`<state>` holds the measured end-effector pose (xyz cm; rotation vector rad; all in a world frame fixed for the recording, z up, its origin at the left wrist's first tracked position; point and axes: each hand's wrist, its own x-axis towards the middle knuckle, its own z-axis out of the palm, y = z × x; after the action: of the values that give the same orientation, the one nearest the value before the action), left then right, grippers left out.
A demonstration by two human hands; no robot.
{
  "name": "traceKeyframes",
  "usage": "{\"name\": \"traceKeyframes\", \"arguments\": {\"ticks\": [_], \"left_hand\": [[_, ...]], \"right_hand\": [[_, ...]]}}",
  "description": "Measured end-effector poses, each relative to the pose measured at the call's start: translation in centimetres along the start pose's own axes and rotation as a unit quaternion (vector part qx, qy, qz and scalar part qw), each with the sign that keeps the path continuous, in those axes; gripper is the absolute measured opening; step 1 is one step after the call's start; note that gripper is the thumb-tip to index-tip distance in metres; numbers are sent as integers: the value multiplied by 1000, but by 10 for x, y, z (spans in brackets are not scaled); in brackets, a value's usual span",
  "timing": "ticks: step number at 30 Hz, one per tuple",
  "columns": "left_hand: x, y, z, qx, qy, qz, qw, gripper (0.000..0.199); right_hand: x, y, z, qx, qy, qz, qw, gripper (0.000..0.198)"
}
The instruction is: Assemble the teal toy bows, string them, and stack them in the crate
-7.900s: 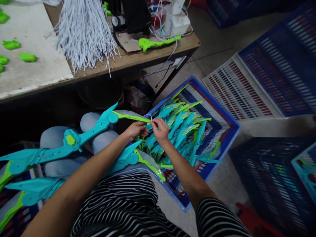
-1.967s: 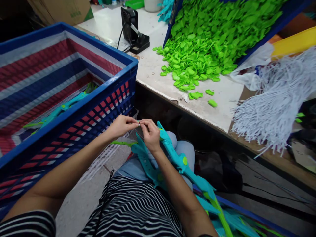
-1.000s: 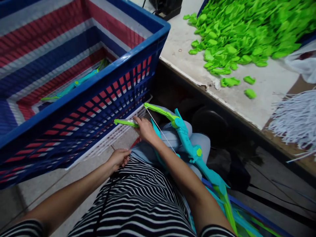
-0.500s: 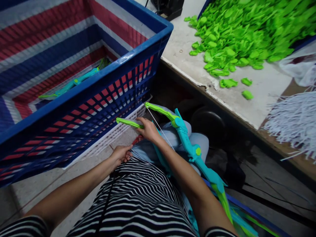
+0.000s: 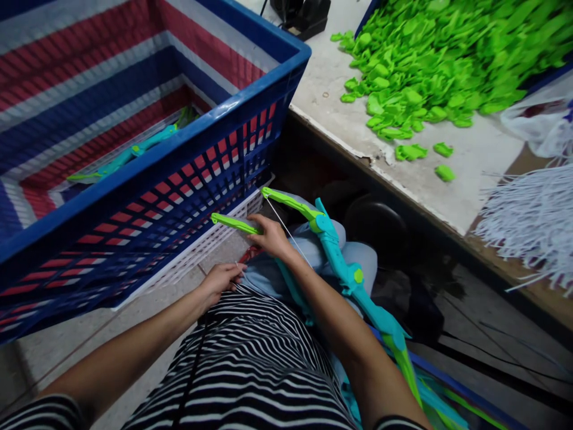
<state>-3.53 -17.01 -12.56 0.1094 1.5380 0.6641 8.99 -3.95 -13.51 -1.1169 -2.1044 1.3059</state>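
Observation:
My right hand (image 5: 271,236) is closed around a bright green limb (image 5: 235,223) of a toy bow, whose tip points left toward the crate. Below and to the left, my left hand (image 5: 225,279) pinches a thin white string (image 5: 239,266), a short piece of which pokes up past the fingertips. Between the hands lies a small red item (image 5: 250,254), partly hidden, its kind unclear. Across my lap rests a turquoise and green toy bow (image 5: 335,251), with a white string running from its upper green tip down behind my right forearm.
At left stands a large blue plastic crate (image 5: 268,80) with a striped liner; another toy bow (image 5: 120,160) lies inside. A worktable (image 5: 326,128) at right carries a heap of green plastic pieces (image 5: 430,65) and a bundle of white strings (image 5: 530,224). More bow parts (image 5: 441,400) lie low at right.
My left hand has moved slightly up and right toward the red item, and the string now shows above its fingertips. My right hand keeps its hold on the green limb.

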Motion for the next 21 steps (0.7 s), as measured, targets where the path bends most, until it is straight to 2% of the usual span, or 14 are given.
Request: {"name": "traceKeyframes", "arguments": {"ticks": [3,6,9,12,15,21], "left_hand": [[-15,12,-4,-137,-68,46,987,10],[-26,43,-15,-230,-95,158,956,15],[-35,77,-27,-186,-83,282,937,30],[-42,95,-29,-85,-73,320,941,34],[-45,96,-21,-14,-54,328,943,34],[-45,88,-11,26,-3,373,927,32]], "right_hand": [[-6,3,-6,145,-33,17,989,45],[-17,4,-10,302,-85,41,949,45],[-26,2,-12,386,-100,77,914,46],[-31,0,-14,411,-98,98,901,47],[-32,-1,-16,414,-97,102,899,47],[-31,1,-17,412,-89,99,901,48]]}}
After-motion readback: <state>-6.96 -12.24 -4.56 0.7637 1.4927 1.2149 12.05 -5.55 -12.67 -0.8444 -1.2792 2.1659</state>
